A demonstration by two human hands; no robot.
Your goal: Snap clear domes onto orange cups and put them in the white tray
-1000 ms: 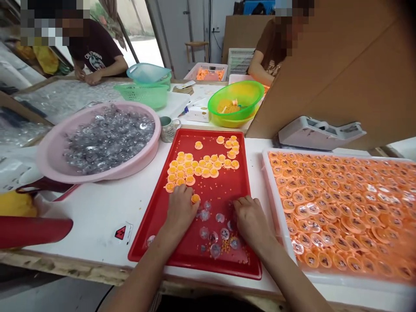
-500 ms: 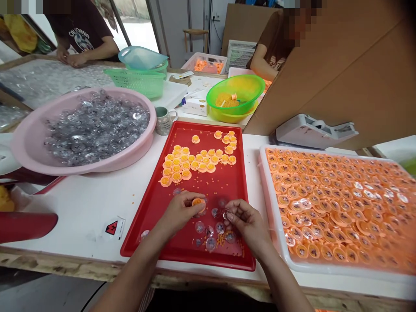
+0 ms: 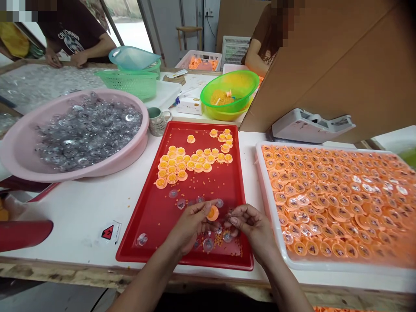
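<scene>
My left hand [image 3: 191, 223] pinches a small orange toy cup and saucer [image 3: 212, 212] above the near half of a red tray [image 3: 139, 216]. Just right of it, my right hand [image 3: 251, 225] has its thumb and fingers closed on a small clear plastic disc [image 3: 230, 214], partly hidden by the fingertips. Several clear discs with printed pictures, such as one clear disc [image 3: 208, 245], lie beneath the hands among loose orange beads [image 3: 219, 238]. Farther up the tray stand several orange cups [image 3: 172, 167] filled with beads.
A pink basin [image 3: 19, 167] heaped with clear discs stands left. On the right, a white tray [image 3: 284, 255] holds rows of covered orange cups. A mug [image 3: 158, 121], green bowl [image 3: 250, 80], tape dispenser [image 3: 308, 125] and cardboard panel [image 3: 318, 65] lie beyond. Two people are at the back.
My left hand has moved right with the orange cup, closer to my right hand, and the cup is tilted more toward me. The view has shifted slightly.
</scene>
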